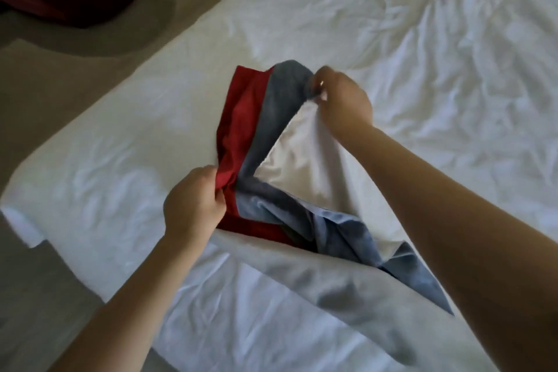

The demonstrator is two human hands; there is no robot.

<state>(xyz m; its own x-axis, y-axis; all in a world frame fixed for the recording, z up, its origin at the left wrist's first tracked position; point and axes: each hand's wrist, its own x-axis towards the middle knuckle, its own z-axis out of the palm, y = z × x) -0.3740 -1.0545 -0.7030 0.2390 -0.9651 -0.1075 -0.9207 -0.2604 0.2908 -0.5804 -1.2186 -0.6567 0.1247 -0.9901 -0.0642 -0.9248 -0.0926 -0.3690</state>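
Head view, centre frame: gripped red cloth [241, 121] in left hand [193, 202], pinched blue cloth [273, 106] in right hand [344, 100]; probably needed even tension to spread flat on bed [392, 24].

No legible text, no labels, brands or numbers, cloth [238, 118] and bed sheet [392, 24] both unmarked

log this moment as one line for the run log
left hand grips red fabric cloth | right hand pinches corner of blue-grey fabric cloth | both above rumpled white bed sheet
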